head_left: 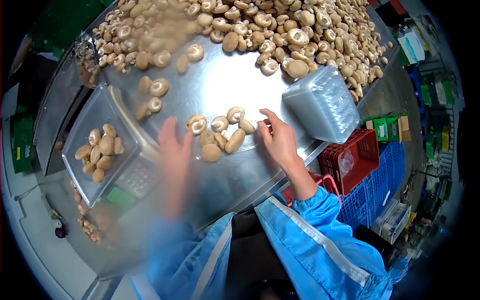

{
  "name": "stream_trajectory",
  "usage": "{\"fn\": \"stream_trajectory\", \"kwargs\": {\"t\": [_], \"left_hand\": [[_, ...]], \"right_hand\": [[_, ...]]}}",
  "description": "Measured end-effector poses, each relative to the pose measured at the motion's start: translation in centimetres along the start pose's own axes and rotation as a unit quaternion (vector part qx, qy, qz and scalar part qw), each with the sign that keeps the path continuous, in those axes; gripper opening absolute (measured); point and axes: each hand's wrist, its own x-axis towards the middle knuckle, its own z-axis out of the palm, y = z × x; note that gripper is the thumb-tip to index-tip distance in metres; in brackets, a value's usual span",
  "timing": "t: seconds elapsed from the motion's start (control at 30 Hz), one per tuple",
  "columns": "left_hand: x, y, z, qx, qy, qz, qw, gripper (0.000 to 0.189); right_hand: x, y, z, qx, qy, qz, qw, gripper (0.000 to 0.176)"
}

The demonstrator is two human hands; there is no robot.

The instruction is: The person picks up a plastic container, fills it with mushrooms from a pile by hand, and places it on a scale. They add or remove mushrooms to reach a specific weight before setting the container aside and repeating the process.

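A clear plastic tray [248, 145] with several brown mushrooms [234, 141] in it lies on the metal table in front of me. My right hand [281, 142] is at the tray's right edge, thumb and index finger apart, with nothing visible between them. On the left side, my left hand [175, 145] is smeared by motion; its thumb stands away from its fingers and no object shows in it. It is just left of the mushrooms in the tray.
Loose mushrooms [295, 37] are heaped at the table's far side. Nested clear trays [322, 105] stand at the right. On a scale at the left, a clear tray [127, 142] contains several mushrooms. Red crates [350, 155] and blue crates [372, 182] sit below the table's right edge.
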Motion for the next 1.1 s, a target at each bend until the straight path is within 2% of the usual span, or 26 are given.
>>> {"fn": "stream_trajectory", "kwargs": {"t": [0.07,0.17,0.23,0.27,0.47,0.6,0.67,0.73,0.8,0.9,0.93,1.03,1.07,1.1], "left_hand": [[1.0,-0.8,1.5,0.021,-0.035,0.051,0.998,0.043],[1.7,-0.6,1.7,-0.032,-0.069,0.032,0.997,0.039],[1.7,0.4,0.9,-0.035,-0.059,0.037,0.997,0.040],[1.6,0.9,0.5,-0.037,-0.053,0.040,0.997,0.041],[0.0,1.8,-1.0,-0.088,-0.156,0.034,0.983,0.047],[-0.9,1.5,-0.8,-0.133,-0.150,0.063,0.978,0.060],[-1.0,1.8,-0.7,-0.126,-0.162,0.051,0.977,0.070],[-1.0,2.1,-0.6,-0.128,-0.171,0.043,0.976,0.079],[-1.2,2.0,-0.2,-0.142,-0.175,0.031,0.974,0.089],[-1.3,2.0,0.2,-0.148,-0.152,0.038,0.977,0.098],[-1.3,1.8,0.2,-0.152,-0.156,0.029,0.976,0.102],[-1.0,1.6,-0.1,-0.119,-0.154,0.065,0.979,0.111],[-0.9,1.5,0.0,-0.111,-0.164,0.074,0.977,0.114],[-0.8,1.4,0.0,-0.103,-0.176,0.085,0.975,0.117]], "right_hand": [[0.6,-0.5,0.1,-0.002,-0.019,-0.003,1.000,0.029],[0.9,-0.4,0.3,0.002,-0.038,0.003,0.999,0.026],[1.0,0.2,0.7,0.002,-0.043,0.000,0.999,0.025],[1.1,0.4,1.0,0.011,-0.032,-0.016,0.999,0.024],[5.0,-2.0,2.8,0.070,0.042,-0.112,0.990,0.019],[10.6,-4.6,5.2,0.035,0.057,-0.233,0.970,0.035],[13.5,-6.1,7.5,0.030,0.011,-0.265,0.964,0.048],[16.5,-7.1,10.5,0.005,0.021,-0.342,0.939,0.051],[19.0,-7.9,13.4,-0.088,0.030,-0.382,0.919,0.052],[20.9,-7.3,16.3,-0.196,0.010,-0.387,0.901,0.042],[21.4,-6.8,16.2,-0.244,-0.029,-0.407,0.880,0.031],[22.2,-5.5,16.3,-0.150,-0.065,-0.403,0.900,0.024],[22.1,-4.4,16.4,-0.106,-0.030,-0.439,0.892,0.026],[21.1,-4.0,15.6,-0.039,-0.030,-0.422,0.905,0.025]]}}
